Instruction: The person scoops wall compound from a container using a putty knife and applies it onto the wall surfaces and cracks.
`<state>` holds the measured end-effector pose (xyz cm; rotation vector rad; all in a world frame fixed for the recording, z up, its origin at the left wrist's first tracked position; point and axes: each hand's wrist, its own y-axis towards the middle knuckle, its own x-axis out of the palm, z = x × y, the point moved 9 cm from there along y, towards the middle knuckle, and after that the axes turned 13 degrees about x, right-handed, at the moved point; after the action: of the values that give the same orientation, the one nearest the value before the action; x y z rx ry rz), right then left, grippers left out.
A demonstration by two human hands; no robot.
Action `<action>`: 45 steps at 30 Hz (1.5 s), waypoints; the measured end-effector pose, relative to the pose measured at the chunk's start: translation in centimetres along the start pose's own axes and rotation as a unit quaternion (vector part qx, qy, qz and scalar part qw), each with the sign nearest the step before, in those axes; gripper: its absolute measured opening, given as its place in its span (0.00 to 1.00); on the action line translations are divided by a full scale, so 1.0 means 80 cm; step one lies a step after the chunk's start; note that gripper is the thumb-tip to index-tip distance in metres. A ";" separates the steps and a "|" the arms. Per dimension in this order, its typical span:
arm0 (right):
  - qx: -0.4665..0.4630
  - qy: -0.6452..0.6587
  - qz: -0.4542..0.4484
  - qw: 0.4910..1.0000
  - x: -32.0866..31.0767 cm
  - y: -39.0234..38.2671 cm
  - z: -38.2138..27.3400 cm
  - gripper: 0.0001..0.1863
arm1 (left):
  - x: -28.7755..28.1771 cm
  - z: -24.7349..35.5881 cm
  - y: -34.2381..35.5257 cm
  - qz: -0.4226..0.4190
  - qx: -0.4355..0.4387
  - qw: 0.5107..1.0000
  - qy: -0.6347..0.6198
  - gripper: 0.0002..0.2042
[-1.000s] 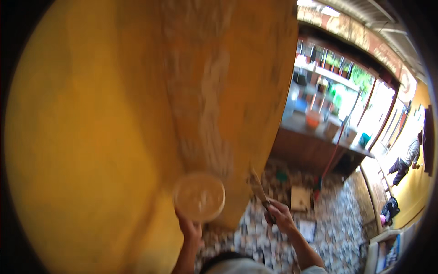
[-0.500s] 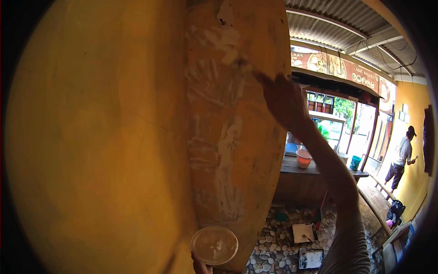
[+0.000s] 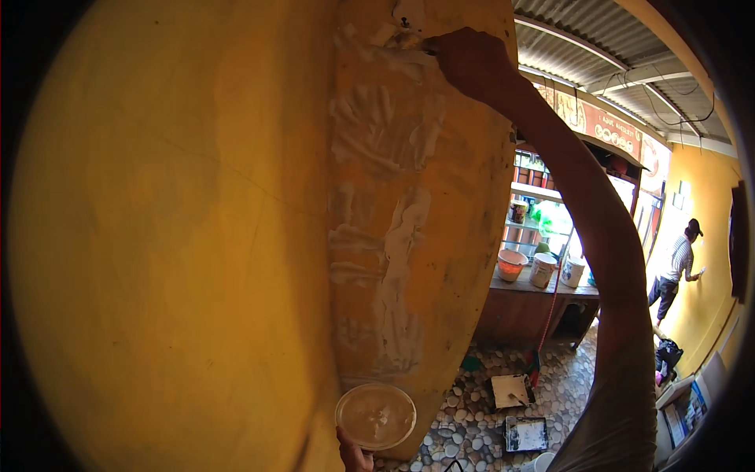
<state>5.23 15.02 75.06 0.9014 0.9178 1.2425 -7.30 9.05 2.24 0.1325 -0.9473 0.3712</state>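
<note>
My right hand is raised high against a yellow-orange wall column. Its fingers are closed round a small putty knife, whose blade lies on the wall near a dark hole; the hand hides part of the tool. White filler is smeared below in streaks and a long vertical patch. Low down, my left hand grips the rim of a round, shallow plastic tub with some pale paste inside. Only the thumb and part of that hand show.
A wide yellow wall fills the left. On the pebble-patterned floor are two paint-stained trays and a red-handled broom or dustpan. Buckets stand on a wooden counter. At the far right another person works at a yellow wall.
My right hand has moved up and slightly left with the putty knife, now against the wall near the hole. The view has shifted a little; my left hand still holds the tub.
</note>
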 end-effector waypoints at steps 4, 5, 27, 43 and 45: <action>-0.019 0.004 0.032 0.999 -0.004 -0.034 0.039 0.16 | 0.000 -0.005 0.004 0.001 -0.001 1.000 0.002 0.29; -0.021 -0.008 0.030 0.999 -0.011 -0.044 0.051 0.16 | 0.004 -0.012 0.008 -0.006 -0.010 1.000 0.000 0.29; 0.058 0.073 0.041 0.995 -0.014 -0.058 0.001 0.15 | 0.012 -0.030 0.017 -0.008 0.004 1.000 -0.006 0.28; 0.180 0.101 -0.059 0.977 0.021 -0.166 0.030 0.21 | 0.019 -0.022 0.021 -0.015 -0.012 1.000 0.000 0.29; 0.154 0.098 -0.003 0.983 -0.005 -0.150 0.027 0.21 | 0.015 -0.022 0.024 0.019 -0.008 1.000 -0.012 0.28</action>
<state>11.53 13.23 64.76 1.0284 1.2935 1.2186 -6.04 11.56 2.09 0.1060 -0.9777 0.3974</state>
